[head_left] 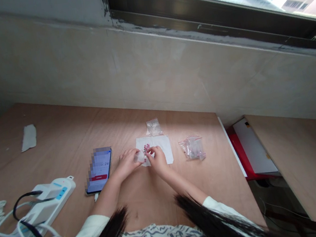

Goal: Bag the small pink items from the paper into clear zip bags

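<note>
Small pink-red pieces point(146, 147) lie on a white sheet of paper point(166, 148) on the wooden table. My left hand point(128, 158) is closed on a small clear plastic bag point(140, 157) over the paper's left part. My right hand point(157, 158) is pinched beside the bag's mouth, its fingertips on something too small to make out. Behind the paper lies another clear bag point(153, 127). To the right of the paper are clear bags point(193, 147) with pinkish contents.
A lit phone point(99, 170) with a cable lies left of my left hand. A white power strip point(52, 202) with tangled cords fills the lower left. A torn paper piece point(28, 137) lies at the far left. Another table point(305, 160) stands right, across a gap.
</note>
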`<state>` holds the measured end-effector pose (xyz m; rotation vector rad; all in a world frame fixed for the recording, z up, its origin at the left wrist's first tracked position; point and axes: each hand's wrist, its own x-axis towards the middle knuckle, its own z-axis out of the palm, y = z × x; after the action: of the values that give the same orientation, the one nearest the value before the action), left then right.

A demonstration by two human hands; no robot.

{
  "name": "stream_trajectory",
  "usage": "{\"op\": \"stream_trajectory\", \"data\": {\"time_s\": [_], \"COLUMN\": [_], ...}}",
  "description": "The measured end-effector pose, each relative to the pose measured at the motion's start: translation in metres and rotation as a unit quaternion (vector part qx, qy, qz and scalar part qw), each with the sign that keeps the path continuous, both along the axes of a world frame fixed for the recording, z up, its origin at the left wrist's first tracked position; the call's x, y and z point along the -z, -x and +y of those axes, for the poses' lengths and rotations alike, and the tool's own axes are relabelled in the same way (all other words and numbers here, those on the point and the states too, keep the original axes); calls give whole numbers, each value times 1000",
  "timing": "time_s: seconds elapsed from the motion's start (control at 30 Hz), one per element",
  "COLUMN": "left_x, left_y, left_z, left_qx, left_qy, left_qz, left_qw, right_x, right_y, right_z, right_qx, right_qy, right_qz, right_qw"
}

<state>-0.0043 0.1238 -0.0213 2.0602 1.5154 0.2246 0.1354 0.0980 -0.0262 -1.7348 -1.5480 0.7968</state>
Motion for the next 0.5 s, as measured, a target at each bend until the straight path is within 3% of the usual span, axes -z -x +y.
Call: {"op": "stream_trajectory", "data": {"time_s": [0.23, 0.5], "left_x": [6, 0], "left_y": [-9, -15], "left_z": [0, -1], "left_qx": [1, -12], "left_qy": [-16, -21], "left_qz": [-19, -55], "left_qw": [1000, 998], "right_x": [-7, -10], "right_y": [-3, -5], "right_z": [2, 2], "right_qx": [2, -16], "right_qy": [25, 58], "right_qz": [42, 80], "right_qw": [999, 995]}}
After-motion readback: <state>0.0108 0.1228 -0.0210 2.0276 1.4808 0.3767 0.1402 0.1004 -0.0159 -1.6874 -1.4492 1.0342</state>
